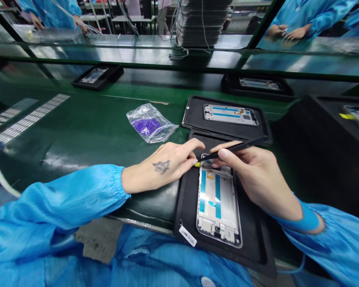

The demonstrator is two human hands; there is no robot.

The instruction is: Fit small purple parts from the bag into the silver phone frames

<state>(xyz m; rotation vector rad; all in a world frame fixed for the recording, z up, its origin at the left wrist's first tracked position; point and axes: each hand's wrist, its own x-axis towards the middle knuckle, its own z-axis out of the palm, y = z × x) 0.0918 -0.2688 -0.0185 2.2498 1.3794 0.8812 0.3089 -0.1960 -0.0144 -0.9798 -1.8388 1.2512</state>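
Note:
A silver phone frame (211, 195) with blue strips lies in a black foam tray (254, 239) in front of me. My right hand (257, 171) holds black tweezers (239, 146) like a pen, their tips at the frame's top left corner. Its lower fingers rest over the top of the frame and hide part of it. My left hand (167, 165) comes in from the left, with its fingers bent. Its lower fingertips close at a small yellow tab (198, 164) beside the same corner, while the index finger arches above.
A clear bag (152, 123) of small purple pieces lies beyond my left hand. Another tray (194, 113) with a phone frame (231, 114) adjoins mine. Stacked black trays (317, 139) rise at right. More trayed frames sit near the back rail; co-workers in blue sleeves work beyond it.

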